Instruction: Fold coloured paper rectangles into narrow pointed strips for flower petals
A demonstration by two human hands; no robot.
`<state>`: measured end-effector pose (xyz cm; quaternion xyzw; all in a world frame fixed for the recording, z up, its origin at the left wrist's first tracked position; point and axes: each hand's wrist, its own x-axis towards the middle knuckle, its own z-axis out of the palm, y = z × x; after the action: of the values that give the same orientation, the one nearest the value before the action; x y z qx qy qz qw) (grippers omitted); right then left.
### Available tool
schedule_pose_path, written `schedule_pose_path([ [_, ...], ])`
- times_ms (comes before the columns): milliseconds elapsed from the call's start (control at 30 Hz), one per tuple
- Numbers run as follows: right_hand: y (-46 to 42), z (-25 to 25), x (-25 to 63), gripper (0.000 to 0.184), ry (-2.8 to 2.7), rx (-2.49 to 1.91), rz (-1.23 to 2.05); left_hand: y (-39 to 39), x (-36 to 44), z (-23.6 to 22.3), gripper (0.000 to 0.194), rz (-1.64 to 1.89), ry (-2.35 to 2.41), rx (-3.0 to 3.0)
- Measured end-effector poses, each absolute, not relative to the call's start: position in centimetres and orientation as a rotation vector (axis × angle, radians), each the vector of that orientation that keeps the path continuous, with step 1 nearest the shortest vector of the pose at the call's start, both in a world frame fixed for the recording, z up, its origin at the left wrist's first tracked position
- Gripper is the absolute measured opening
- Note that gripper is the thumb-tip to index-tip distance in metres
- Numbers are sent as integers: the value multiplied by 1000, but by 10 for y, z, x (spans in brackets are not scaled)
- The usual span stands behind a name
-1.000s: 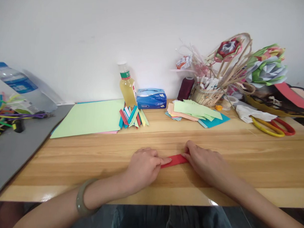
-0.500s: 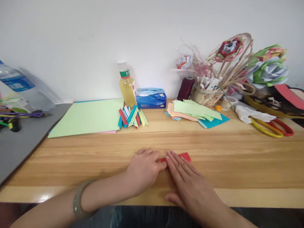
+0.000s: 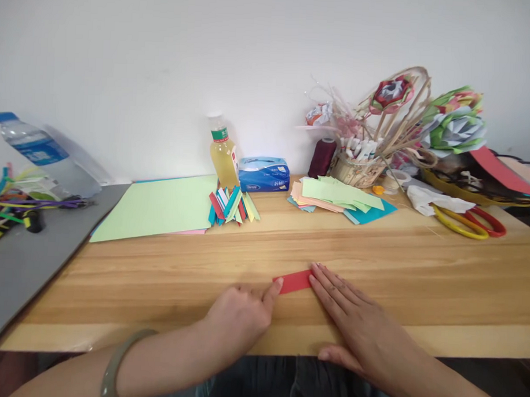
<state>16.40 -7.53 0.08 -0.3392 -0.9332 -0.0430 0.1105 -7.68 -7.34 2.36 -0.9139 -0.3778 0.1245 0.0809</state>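
Your red paper strip (image 3: 293, 282) lies flat on the worktop (image 3: 157, 287), in front of you and between your two hands, with its length running sideways and its right end slightly farther from you. Your left hand (image 3: 239, 315) is curled, with one outstretched digit resting its tip on the strip's left end; you can't tell from this view whether another finger grips from below. Your right hand (image 3: 365, 326) is laid out flat, palm down, its fingers side by side and the thumb spread away toward the near edge. Those fingertips cover the strip's right end. You wear a bangle (image 3: 119, 364) on your left wrist.

Beyond your hands, a bundle of folded colored strips (image 3: 233, 208) sits in front of a bottle of yellow drink (image 3: 224, 162) and a blue tissue pack (image 3: 264, 176). To their left you have a light green sheet (image 3: 164, 209) on top of other paper. To the right, a pile of cut paper pieces (image 3: 339, 192) lies before a maroon thread spool (image 3: 322, 158) and a woven basket (image 3: 359, 171). Farther right, a crumpled white tissue (image 3: 434, 200) lies against a yellow looped handle (image 3: 482, 233), beside a red one.
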Motion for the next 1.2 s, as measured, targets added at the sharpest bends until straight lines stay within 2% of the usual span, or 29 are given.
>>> schedule_pose_path([
  [167, -75, 0, 164, 90, -2739, -982, -215, -75, -86, 25, 57, 360, -1121, -2704],
  [300, -74, -2, 164, 89, -2714, -984, -187, -64, -77, 31, 33, 194, -1051, -2751],
  [367, -74, -2, 164, 87, -2691, -1003, -131, -58, -68, 33, 27, 92, -964, -2783],
  [500, -75, 0, 164, 80, -2659, -1055, -58, -53, -53, 30, 34, 52, -806, -2810],
  [767, -74, -1, 175, 81, -2708, -1041, -86, -60, -68, 27, 23, 105, -790, -2804],
  [933, -75, 3, 179, 74, -2685, -1022, -144, -60, -87, 25, 16, -5, -817, -2805],
  [1133, -83, 6, 135, 91, -2727, -865, -16, -58, -86, 25, 11, -14, -759, -2851],
  [1200, -85, 5, 131, 94, -2691, -864, -68, -59, -86, 26, 12, 22, -749, -2846],
])
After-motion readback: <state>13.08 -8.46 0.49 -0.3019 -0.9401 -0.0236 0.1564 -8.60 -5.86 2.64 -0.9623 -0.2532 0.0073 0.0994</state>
